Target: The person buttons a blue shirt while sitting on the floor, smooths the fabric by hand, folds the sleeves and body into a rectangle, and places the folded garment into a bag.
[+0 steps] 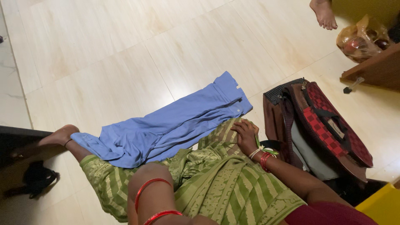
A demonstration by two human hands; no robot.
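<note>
Blue trousers (166, 125) beside right hand (246, 135)

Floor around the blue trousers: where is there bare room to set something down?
Bare tile lies beyond the blue trousers, toward the far foot. A narrower strip runs between the open bag and the wooden shelf. Crowded near the right hand.

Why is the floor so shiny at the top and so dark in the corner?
In the head view, soft light glares off the pale floor tiles at the top; the lower-left corner sinks into shadow around a black object. The blue trousers and right hand look sharp, while the near left arm is blurred.
</note>
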